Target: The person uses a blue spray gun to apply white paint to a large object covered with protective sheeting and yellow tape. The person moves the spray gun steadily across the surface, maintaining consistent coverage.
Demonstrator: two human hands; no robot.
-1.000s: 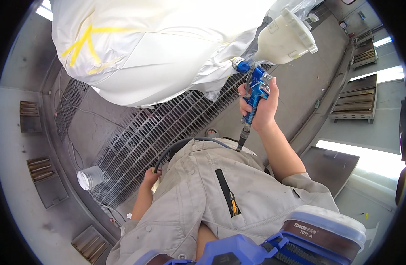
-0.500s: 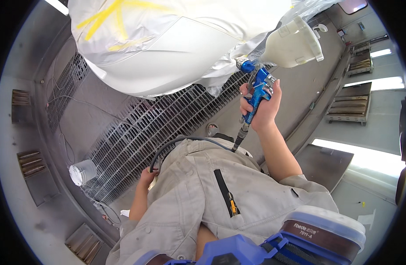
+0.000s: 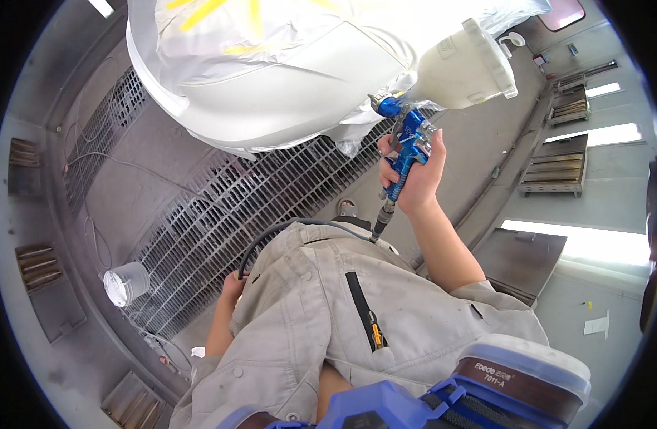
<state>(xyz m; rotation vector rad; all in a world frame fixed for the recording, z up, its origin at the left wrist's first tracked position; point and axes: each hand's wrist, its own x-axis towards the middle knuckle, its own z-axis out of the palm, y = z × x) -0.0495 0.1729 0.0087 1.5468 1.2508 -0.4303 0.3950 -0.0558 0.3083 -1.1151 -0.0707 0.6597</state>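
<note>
Floor grating (image 3: pixel 228 204) under white bumper (image 3: pixel 271 107), bucket (image 3: pixel 128 282) alongside, right fingers (image 3: pixel 388 167) around spray gun (image 3: pixel 413 131), left fingers (image 3: pixel 234 284) around hose (image 3: pixel 272 229).

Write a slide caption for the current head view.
Near a curved white panel, the right hand grips a blue spray gun; the left hand holds a dark hose.

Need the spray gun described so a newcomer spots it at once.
Find the big white curved panel across the top of the view. At its lower right, the person's raised right hand grips the spray gun. Its shiny blue body and large whitish cup set it apart from the plain panel and dark hose.
</note>
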